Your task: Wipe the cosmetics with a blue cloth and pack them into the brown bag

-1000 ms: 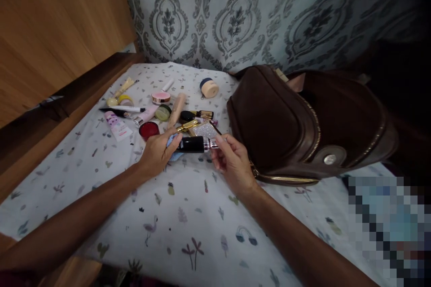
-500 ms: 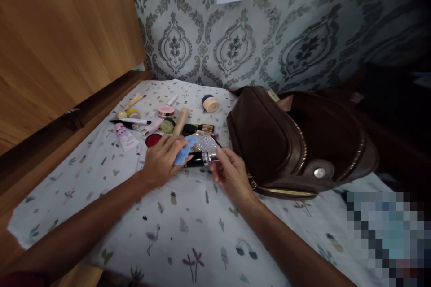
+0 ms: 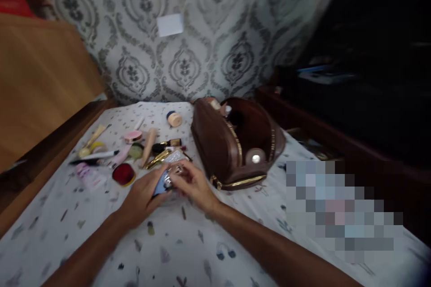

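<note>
My left hand [image 3: 143,195] is closed around a folded light-blue cloth [image 3: 160,187], which partly wraps a cosmetic tube. The tube's shiny silver part [image 3: 167,180] shows between my hands; its black part is mostly hidden. My right hand [image 3: 197,184] pinches the silver end, fingers bent close against the cloth. Just beyond them are a glittery silver compact [image 3: 175,157] and a gold tube [image 3: 156,160]. A round pot with a dark red top [image 3: 123,174] sits left of my left hand.
Several cosmetics, including a pink compact [image 3: 133,136], a beige tube [image 3: 149,145] and a jar [image 3: 174,119], lie on the patterned sheet [image 3: 168,251]. An open brown leather bag [image 3: 210,143] stands right. A wooden cabinet [image 3: 43,67] borders the left, patterned wallpaper the back.
The view has swung right and the scene sits further left. My hands have drawn together on the tube, and the cloth now covers more of its black part.
</note>
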### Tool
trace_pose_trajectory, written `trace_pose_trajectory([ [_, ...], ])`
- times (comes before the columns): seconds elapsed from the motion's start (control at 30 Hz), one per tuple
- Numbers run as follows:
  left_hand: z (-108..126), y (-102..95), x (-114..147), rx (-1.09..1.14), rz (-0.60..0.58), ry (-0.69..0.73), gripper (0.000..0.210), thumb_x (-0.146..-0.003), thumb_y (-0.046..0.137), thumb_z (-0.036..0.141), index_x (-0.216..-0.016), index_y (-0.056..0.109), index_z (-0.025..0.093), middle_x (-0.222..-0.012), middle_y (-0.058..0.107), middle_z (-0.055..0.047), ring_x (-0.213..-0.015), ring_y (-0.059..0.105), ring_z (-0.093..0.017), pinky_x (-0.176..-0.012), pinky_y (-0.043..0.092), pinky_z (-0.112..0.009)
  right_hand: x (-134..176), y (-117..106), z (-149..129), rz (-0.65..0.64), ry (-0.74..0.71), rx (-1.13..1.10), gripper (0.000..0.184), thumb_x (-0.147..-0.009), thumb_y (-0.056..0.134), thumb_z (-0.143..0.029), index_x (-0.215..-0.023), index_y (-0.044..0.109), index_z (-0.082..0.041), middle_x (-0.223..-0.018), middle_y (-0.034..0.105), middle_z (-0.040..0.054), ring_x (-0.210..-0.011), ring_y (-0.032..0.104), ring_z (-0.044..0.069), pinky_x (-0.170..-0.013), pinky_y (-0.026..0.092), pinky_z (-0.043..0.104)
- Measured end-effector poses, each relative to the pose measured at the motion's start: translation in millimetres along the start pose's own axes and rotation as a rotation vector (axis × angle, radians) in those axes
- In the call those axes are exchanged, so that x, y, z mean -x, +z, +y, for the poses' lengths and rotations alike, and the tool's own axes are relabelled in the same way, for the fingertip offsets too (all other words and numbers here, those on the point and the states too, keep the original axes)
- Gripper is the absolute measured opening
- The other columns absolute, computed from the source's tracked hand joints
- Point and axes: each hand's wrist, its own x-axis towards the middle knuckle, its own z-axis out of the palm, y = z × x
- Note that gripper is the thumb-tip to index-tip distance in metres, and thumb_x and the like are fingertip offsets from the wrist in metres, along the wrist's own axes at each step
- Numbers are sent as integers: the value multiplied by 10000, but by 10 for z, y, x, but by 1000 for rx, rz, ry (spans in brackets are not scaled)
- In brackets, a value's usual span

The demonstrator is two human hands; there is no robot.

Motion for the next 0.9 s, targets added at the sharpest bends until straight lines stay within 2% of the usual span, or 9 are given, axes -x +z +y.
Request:
trace_pose_trajectory([
  [0.13,-75,-46,57,139,-43,-140,579,-1023,446,381,-1563,307,226,-1345,666,-101,-1213,654,-224,-945,561,-295,-33,-10,0,-59,25,-141,589,-605,873,-551,-985,616,-181,-720,574,-58,-526,473,42,-433,353,161],
  [0.23,-163,-47,76,89,-65,-142,492,-1015,434,411,-1450,506,194,-1224,733,-82,-1129,699,-232,-918,577,-294,-55,-26,1,-62,42,-213,609,-549,899,-550,-927,600,-177,-720,588,-57,-539,504,48,-429,357,157],
  [0.33,-222,-57,80,-3,-68,-153,440,-1012,397,446,-1193,698,181,-953,789,-55,-838,753,-220,-761,608,-274,-67,-42,-5,-51,60,-258,642,-477,929,-538,-834,532,-180,-719,606,-60,-519,519,43,-431,389,157],
  [0.4,-233,-56,88,-66,-53,-163,442,-1016,378,436,-986,745,193,-732,758,-18,-609,706,-192,-637,595,-252,-74,-55,-10,-51,70,-277,686,-437,942,-532,-830,492,-193,-732,617,-68,-479,517,41,-407,399,162],
  [0.5,-238,-13,108,-181,33,-110,413,-1016,393,386,-853,725,202,-676,750,-4,-526,682,-177,-568,570,-236,-81,-74,-16,-54,63,-307,723,-404,949,-527,-822,452,-208,-758,623,-83,-436,514,37,-368,397,163],
  [0.67,-246,47,61,-352,181,85,394,-1033,366,340,-875,695,193,-806,794,-44,-644,752,-178,-600,567,-222,-86,-87,-68,10,27,-254,734,-439,913,-591,-935,531,-208,-701,582,-105,-377,461,26,-309,334,155],
  [0.77,-168,-22,-49,-404,159,112,373,-1042,360,373,-932,666,192,-806,790,-49,-661,759,-180,-598,566,-219,-65,-71,-166,76,-11,-186,653,-496,877,-626,-867,557,-195,-656,548,-100,-383,444,23,-310,331,147],
  [0.83,-71,-76,-120,-402,108,76,373,-1026,399,468,-1072,631,179,-885,792,-65,-717,767,-194,-627,581,-234,-33,-51,-262,106,-11,-189,625,-520,870,-621,-809,506,-203,-622,532,-104,-390,453,35,-318,348,150],
  [0.9,44,-98,-157,-364,49,-7,481,-981,455,571,-1221,564,169,-996,783,-84,-812,772,-220,-681,600,-267,18,-35,-373,106,9,-216,619,-556,861,-607,-823,455,-223,-588,517,-116,-386,466,56,-321,360,162],
])
